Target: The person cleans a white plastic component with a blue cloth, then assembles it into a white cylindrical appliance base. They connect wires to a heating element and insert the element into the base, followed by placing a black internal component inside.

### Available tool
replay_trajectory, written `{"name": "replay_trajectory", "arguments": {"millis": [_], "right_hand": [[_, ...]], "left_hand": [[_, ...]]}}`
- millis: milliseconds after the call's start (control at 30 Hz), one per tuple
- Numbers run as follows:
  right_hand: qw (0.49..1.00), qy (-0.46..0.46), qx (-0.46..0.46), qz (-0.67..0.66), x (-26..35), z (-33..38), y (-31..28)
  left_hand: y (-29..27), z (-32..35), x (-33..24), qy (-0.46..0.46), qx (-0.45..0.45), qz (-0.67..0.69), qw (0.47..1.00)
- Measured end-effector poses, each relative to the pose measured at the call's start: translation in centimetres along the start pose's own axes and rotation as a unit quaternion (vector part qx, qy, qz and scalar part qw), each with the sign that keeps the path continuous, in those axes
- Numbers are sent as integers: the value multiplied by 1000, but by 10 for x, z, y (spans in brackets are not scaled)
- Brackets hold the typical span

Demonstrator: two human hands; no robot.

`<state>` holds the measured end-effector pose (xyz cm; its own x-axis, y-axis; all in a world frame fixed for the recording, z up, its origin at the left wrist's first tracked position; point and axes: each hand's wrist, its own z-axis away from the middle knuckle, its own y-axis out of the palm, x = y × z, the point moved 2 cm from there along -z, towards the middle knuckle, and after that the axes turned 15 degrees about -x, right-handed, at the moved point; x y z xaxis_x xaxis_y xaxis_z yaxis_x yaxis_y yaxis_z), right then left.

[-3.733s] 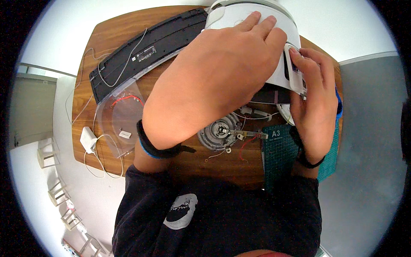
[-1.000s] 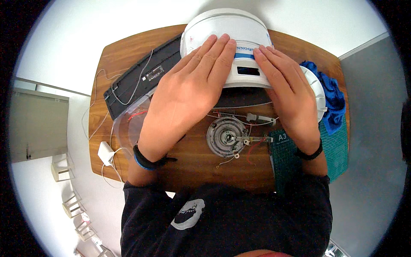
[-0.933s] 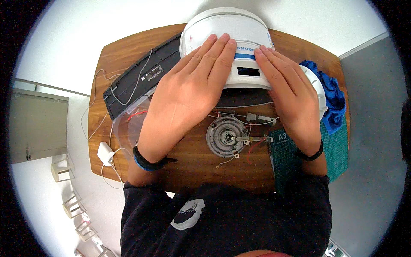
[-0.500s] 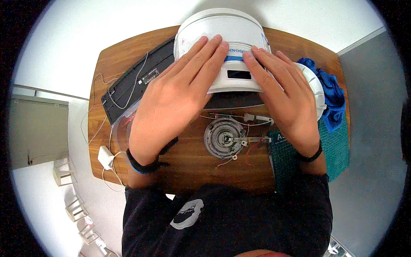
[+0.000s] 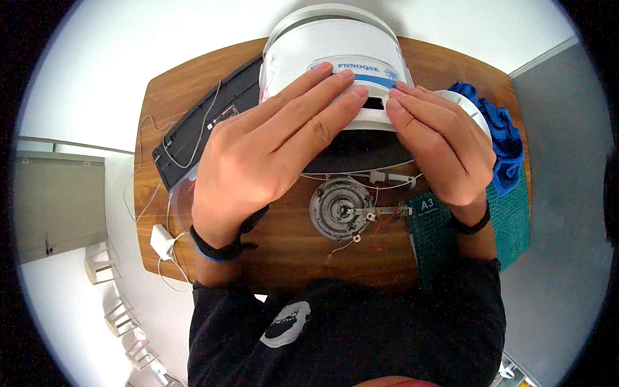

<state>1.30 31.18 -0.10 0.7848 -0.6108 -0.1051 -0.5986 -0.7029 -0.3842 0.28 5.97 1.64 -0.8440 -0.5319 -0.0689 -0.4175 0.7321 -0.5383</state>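
A white rice cooker body (image 5: 329, 45) with a blue stripe, a printed label and a dark rectangular cutout is at the far side of the table. My left hand (image 5: 264, 148) lies along its front, fingers stretched over the label and the cutout's left end. My right hand (image 5: 442, 138) grips the lower front edge at the cutout's right end, fingers close together. Both thumbs are hidden behind the hands. Nearer to me, a round metal heating plate (image 5: 338, 209) rests on the wood, with a metal bracket and thin wires attached.
A long black panel (image 5: 200, 135) lies under and left of the cooker body, a thin cable over it. At the right are a white round part (image 5: 474, 109), a blue cloth (image 5: 506, 148) and a green cutting mat (image 5: 506, 222). A white power adapter (image 5: 161, 240) sits at the left.
The cooker body has tipped back, its lower front edge rising and more of the label showing. My left hand has slid right across its front; my right hand has moved to the edge.
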Motion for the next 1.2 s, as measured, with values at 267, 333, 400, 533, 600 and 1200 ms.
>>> {"name": "replay_trajectory", "arguments": {"millis": [267,333,400,533,600,1200], "right_hand": [[1000,22,4,-5,6,-2,-3],[997,67,21,-35,4,-2,-3],[986,132,47,-93,0,-3,-4],[952,239,100,-161,-8,-4,-5],[941,265,108,-182,-10,-3,-3],[911,337,130,-200,-12,19,12]], "left_hand": [[-5,-1,-2,-13,20,5,1000],[-4,-1,-1,-16,13,2,1000],[-2,-1,0,-24,4,-2,1000],[-4,0,4,-50,6,3,999],[-7,0,3,-69,21,24,997],[-8,10,16,-149,101,45,983]]}}
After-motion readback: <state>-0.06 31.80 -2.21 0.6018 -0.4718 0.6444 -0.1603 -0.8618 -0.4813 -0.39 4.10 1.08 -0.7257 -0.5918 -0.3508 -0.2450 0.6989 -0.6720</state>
